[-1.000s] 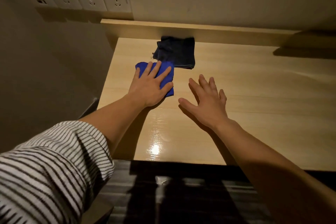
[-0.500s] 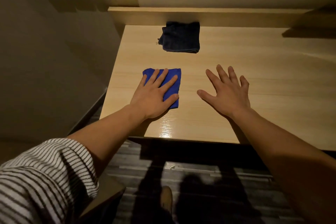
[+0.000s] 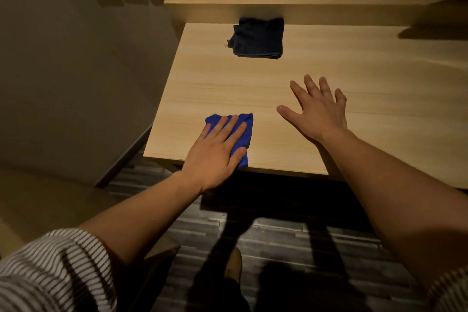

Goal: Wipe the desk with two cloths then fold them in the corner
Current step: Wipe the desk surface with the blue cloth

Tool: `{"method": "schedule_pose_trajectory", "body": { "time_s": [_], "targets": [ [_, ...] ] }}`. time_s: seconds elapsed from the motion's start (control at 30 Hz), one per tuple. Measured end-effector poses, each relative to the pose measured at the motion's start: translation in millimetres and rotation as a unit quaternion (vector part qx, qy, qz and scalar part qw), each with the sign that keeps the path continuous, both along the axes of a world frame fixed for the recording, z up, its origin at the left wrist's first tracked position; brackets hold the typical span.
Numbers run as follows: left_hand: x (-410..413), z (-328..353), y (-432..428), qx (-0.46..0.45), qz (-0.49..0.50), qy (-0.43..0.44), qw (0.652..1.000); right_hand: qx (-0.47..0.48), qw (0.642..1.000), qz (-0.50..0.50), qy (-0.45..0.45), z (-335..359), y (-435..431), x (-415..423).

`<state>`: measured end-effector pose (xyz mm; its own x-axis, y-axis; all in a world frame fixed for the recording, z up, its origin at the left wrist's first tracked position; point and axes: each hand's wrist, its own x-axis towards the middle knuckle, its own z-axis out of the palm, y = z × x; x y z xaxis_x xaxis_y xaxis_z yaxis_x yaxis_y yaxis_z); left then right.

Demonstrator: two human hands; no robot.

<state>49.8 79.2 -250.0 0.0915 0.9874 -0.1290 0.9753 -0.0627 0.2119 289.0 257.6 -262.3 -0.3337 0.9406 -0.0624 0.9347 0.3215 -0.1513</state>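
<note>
Pale wood counter (image 3: 329, 78) spreads before me; the dark cloth (image 3: 258, 38) lies folded at its far edge against the back board; my right hand (image 3: 316, 111) hovers with fingers spread, holding nothing; my left hand (image 3: 215, 152) presses flat on the blue cloth (image 3: 244, 121) at the counter's near edge.

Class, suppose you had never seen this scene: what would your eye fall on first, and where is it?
The bright blue cloth near the desk's front left edge, pressed flat under the left hand. Next, the dark folded cloth at the back, and the right hand spread open, holding nothing.
</note>
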Motion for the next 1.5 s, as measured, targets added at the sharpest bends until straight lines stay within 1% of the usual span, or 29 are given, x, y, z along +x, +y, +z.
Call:
{"method": "schedule_pose_trajectory", "body": {
  "time_s": [0.13,0.23,0.3,0.4,0.5,0.6,0.7,0.8,0.83,0.9,1.0,1.07,1.1,1.2,1.27,1.37,1.43,1.5],
  "targets": [
    [22,3,-32,0.035,0.024,-0.049,0.998,0.006,1.0,0.003,0.002,1,-1,1],
    [46,12,-57,0.032,0.054,-0.145,0.987,0.0,1.0,0.006,0.018,4,-3,3],
    [61,19,-67,0.017,0.044,-0.207,0.977,-0.005,0.999,0.006,0.037,7,-4,5],
    [68,35,-37,0.045,0.041,-0.249,0.967,-0.002,0.995,-0.009,0.097,9,-5,9],
    [64,52,41,0.081,0.059,-0.228,0.968,0.021,0.988,-0.036,0.146,8,-6,9],
    [61,49,119,0.093,0.075,-0.177,0.977,0.04,0.984,-0.046,0.166,7,-6,8],
    [66,25,168,0.062,0.057,-0.098,0.992,0.05,0.984,-0.043,0.167,4,-7,8],
    [66,3,190,0.012,0.026,-0.006,1.0,0.055,0.986,-0.038,0.151,0,-5,7],
    [65,1,195,0.0,0.025,0.013,1.0,0.056,0.987,-0.04,0.147,-1,-5,7],
    [63,3,196,-0.013,0.021,0.026,0.999,0.055,0.988,-0.039,0.138,-2,-4,6],
    [46,16,175,0.033,0.026,-0.005,0.999,0.045,0.989,-0.026,0.136,1,-5,6],
    [19,20,147,0.058,0.067,-0.025,0.996,0.043,0.988,-0.021,0.147,6,-5,5],
    [3,18,132,0.055,0.091,-0.022,0.994,0.049,0.987,-0.01,0.153,11,-5,2],
    [-29,4,92,0.007,0.153,-0.004,0.988,0.061,0.978,0.081,0.181,29,2,-26],
    [-31,-6,82,-0.004,0.165,0.003,0.986,0.042,0.976,0.148,0.151,41,15,-52],
    [-29,-11,84,0.009,0.164,0.008,0.986,-0.018,0.974,0.224,0.01,50,48,-76],
    [-30,-11,85,0.01,0.16,0.009,0.987,-0.038,0.966,0.249,-0.062,51,66,-79],
    [-31,-12,85,0.011,0.157,0.009,0.987,-0.039,0.96,0.265,-0.087,50,76,-79]
  ]
}}
